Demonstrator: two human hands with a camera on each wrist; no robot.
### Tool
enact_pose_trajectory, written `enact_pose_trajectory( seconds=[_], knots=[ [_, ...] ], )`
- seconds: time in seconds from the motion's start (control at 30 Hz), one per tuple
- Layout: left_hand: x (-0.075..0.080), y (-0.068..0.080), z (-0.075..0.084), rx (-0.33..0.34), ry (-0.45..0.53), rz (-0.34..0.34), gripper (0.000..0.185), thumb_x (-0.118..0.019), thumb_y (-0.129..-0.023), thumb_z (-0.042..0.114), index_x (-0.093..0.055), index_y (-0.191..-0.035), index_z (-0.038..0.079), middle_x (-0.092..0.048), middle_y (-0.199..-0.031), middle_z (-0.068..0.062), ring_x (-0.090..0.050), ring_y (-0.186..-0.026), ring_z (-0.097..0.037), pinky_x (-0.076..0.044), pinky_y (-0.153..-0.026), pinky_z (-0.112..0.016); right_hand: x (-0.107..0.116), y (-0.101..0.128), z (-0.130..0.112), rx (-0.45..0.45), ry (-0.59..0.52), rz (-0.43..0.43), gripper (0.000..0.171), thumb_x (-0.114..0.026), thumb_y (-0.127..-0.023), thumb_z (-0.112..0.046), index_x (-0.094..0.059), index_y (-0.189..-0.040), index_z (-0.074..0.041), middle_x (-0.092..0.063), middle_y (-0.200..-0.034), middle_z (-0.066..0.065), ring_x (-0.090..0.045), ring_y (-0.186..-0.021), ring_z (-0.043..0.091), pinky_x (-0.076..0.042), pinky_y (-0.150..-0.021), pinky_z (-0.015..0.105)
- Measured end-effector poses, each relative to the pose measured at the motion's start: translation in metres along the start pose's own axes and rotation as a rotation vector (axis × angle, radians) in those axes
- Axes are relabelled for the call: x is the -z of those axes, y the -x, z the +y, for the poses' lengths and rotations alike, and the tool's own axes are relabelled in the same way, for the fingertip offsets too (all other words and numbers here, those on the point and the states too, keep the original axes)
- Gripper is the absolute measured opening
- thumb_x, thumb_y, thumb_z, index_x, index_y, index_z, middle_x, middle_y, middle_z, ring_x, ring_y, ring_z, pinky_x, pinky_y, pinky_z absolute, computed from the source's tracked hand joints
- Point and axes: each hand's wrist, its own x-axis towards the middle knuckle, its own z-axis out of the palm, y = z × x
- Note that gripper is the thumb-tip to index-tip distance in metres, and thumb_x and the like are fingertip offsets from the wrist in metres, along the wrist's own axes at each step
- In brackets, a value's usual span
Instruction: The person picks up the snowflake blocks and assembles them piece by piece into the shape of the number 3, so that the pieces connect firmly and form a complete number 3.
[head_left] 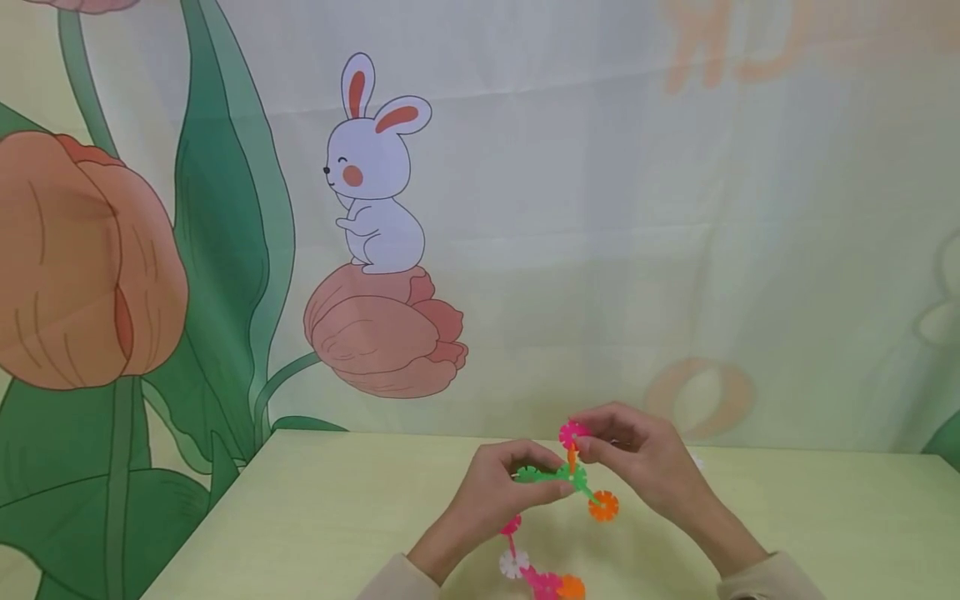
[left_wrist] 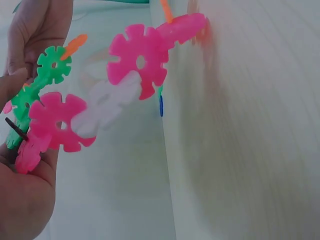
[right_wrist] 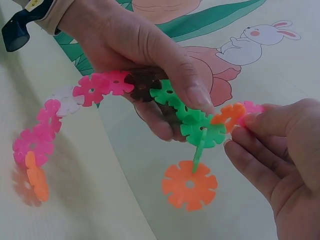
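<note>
Pinching snowflake chain (head_left: 570,475), both hands raised

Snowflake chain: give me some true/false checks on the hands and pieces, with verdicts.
1. The left hand grips the snowflake chain at its green pieces. True.
2. The right hand is idle, flat on the table. False: its fingers pinch the pink piece at the chain's end.
3. An orange piece hangs below a green one. True.
4. The chain is all one colour. False: pink, white, green, orange and a dark piece show.
5. The chain's far end reaches down to the table. True: its shadow meets it in the right wrist view.
</note>
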Motion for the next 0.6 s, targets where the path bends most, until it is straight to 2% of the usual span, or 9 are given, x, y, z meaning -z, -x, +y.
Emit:
enact_pose_trajectory(
  seconds=[0.33,0.6],
  knots=[
    [-0.0003,-0.0011,-0.0017,-0.004,-0.063,0.103,0.017,-0.092,-0.083,0.026,-0.085,-0.096,0.018,-0.077,-0.089,0.004,-0.064,-0.072,-0.010,-0.055,-0.062,-0.021,0.0035,-0.0004,0.0017,0.007,-0.023,0.005,0.020,-0.076,-0.098,-0.006,-0.074,-0.118,-0.005,-0.077,-0.109,0.011,-0.077,-0.090,0.032,-0.065,-0.085,0.037],
    [-0.0015,-0.0003,-0.0005,-0.065,-0.049,0.144,0.014,-0.092,-0.083,0.022,-0.086,-0.093,0.015,-0.077,-0.081,0.003,-0.057,-0.067,-0.008,-0.048,-0.058,-0.018,0.0033,0.0005,0.0000,0.018,-0.053,0.017,0.016,-0.076,-0.098,-0.004,-0.074,-0.114,-0.004,-0.077,-0.110,0.012,-0.077,-0.089,0.031,-0.065,-0.086,0.037]
  ],
)
